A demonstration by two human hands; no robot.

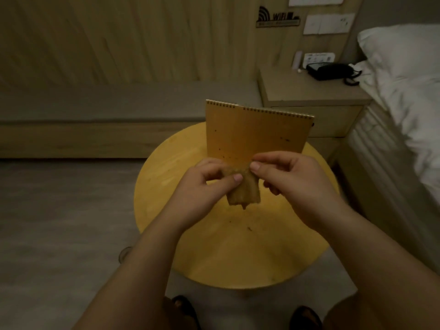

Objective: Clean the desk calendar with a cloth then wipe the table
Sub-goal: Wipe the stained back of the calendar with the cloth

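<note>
Yellow wood round surface (214, 253) fills the middle of the view, with a few dark specks on it near the front. Closest to the camera you can see dark shoes (183, 308) on the pale floor (59, 222) just under its near edge. Both bare forearms reach in over the top. Left hand (202, 186) has its grip curled, thumb and fingers pinching a scrunched tan cloth (245, 189), which hangs down in a loose fold above the wood, not touching it as far as I can tell. Right hand (292, 179) has its grip pinching the top of that same cloth right at the bottom edge of the desk calendar (257, 132); whether those fingers also hold the calendar itself is hard to say. That calendar is up in the air, upright and tilted a bit, brown cardboard back facing the camera, spiral binding along the top, a few dark spots on the card. Further back on the right, a nightstand (309, 94) with a black phone (331, 70) on it, sitting just beside the bed (404, 91) with white bedding. Back wall has wood panelling and a WIFI sign (277, 17).
</note>
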